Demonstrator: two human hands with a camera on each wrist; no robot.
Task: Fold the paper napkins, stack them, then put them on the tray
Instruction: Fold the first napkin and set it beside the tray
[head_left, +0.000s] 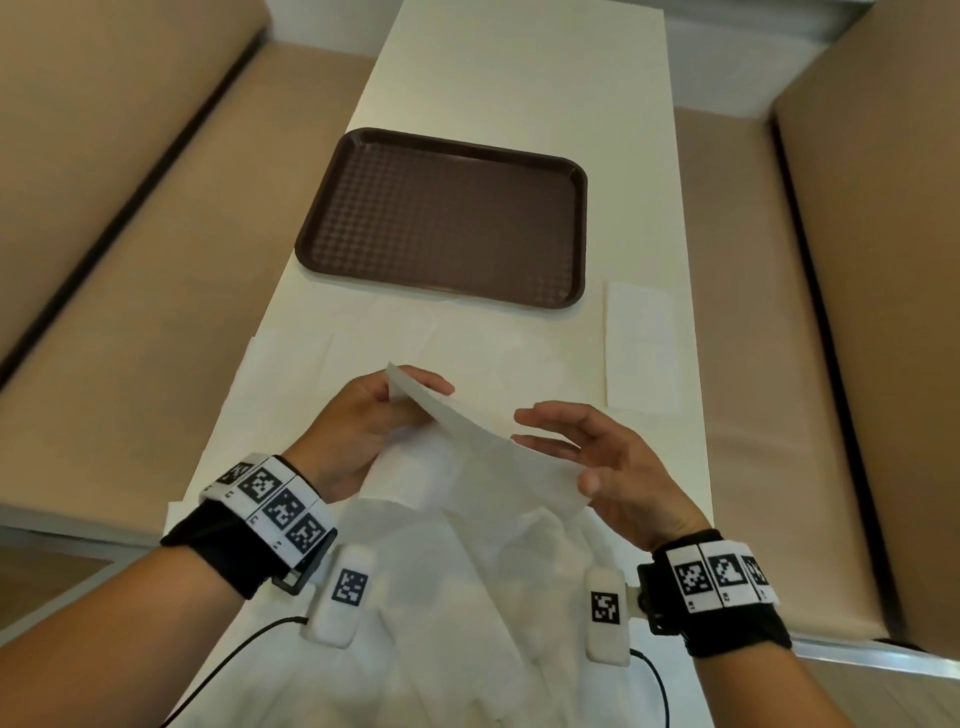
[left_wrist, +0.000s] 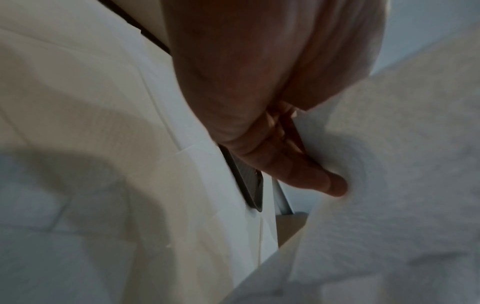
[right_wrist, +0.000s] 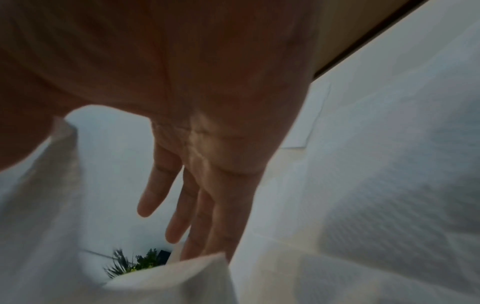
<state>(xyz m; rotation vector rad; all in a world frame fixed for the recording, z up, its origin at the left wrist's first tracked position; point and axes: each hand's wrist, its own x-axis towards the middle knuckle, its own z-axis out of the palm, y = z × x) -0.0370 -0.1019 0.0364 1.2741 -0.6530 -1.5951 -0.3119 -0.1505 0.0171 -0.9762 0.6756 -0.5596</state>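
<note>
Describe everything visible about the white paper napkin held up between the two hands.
The thin white paper napkin looks lightly embossed and slightly translucent. It is lifted off the white table, slanting and sagging between the hands. The left hand pinches its far upper corner; the right hand holds its near edge by the thumb, fingers extended. More loose napkins lie beneath it.

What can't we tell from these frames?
- Left hand fingertips: behind the lifted napkin in the head view; blurred in the left wrist view.
- Right hand thumb grip: hidden by the napkin edge in the right wrist view.
- Count of napkins on the table: white on white, bottom edge crops the pile.
- Tray: a sliver in the left wrist view.
</note>
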